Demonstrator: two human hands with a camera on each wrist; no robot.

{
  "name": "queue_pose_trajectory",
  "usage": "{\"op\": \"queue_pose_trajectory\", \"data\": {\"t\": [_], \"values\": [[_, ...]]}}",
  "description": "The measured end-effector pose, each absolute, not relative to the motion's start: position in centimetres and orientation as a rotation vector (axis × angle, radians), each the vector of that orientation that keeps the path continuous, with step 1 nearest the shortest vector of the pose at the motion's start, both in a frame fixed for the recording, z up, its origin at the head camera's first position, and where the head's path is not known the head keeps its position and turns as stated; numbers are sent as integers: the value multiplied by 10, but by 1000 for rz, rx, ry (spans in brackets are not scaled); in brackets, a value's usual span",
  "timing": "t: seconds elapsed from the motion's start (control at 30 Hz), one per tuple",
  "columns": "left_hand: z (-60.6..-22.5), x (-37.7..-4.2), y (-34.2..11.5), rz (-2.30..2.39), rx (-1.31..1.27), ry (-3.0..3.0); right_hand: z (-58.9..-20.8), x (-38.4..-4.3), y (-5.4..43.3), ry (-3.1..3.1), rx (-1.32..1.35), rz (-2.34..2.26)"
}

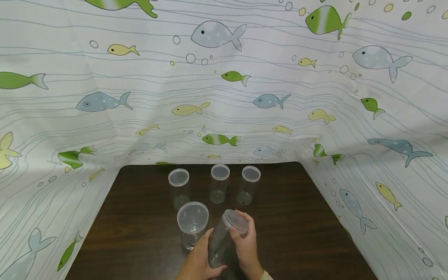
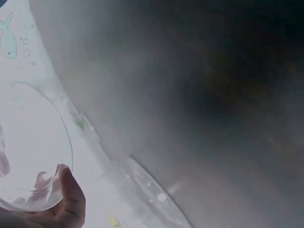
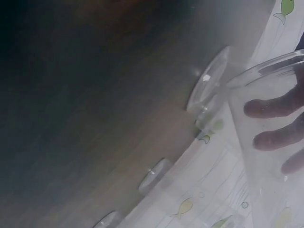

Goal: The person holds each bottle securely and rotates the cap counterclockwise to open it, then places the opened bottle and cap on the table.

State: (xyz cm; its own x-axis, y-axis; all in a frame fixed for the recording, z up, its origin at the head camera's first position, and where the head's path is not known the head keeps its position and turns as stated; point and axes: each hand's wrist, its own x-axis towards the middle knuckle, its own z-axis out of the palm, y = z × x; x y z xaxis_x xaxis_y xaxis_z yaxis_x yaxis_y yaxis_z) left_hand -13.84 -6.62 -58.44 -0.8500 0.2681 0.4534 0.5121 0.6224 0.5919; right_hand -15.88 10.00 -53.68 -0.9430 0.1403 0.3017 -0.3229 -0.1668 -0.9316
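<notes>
In the head view a clear plastic jar (image 1: 218, 247) with a screw lid (image 1: 237, 221) is held tilted, its top leaning right. My left hand (image 1: 201, 256) grips the jar's body from the left, thumb across the lower part. Fingers and thumb of my right hand (image 1: 247, 245) hold the lid at its rim. Just left of the held jar, a wide lidded jar (image 1: 192, 223) stands upright on the table. In the left wrist view, the clear jar (image 2: 33, 137) appears at the left edge. Fingers (image 3: 273, 108) show through clear plastic in the right wrist view.
Three slimmer lidded jars stand farther back: one on the left (image 1: 179, 188), one in the middle (image 1: 219, 184) and one on the right (image 1: 248, 186). The dark wooden table (image 1: 297, 225) is surrounded by a fish-patterned sheet (image 1: 224, 89).
</notes>
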Motion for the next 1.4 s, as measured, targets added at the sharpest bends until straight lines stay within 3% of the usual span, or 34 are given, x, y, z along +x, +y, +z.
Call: {"op": "queue_pose_trajectory", "data": {"t": [0.23,0.53,0.67,0.8,1.13,1.4], "values": [[-585,-140,-69,-1092,-671,-2457,-531,-162,100,-1858,158,2206],[-579,-137,-79,-1370,-724,-2562,-541,-186,128,-1711,882,2586],[-578,-137,-79,-1443,-710,-2607,-543,-193,132,-1732,961,2625],[-579,-138,-76,-1415,-664,-2591,-541,-189,128,-1793,825,2539],[-584,-135,-67,-966,-482,-2567,-523,-161,102,-2061,64,2124],[-586,-136,-70,-992,-582,-2507,-522,-159,94,-2105,-150,2075]]}}
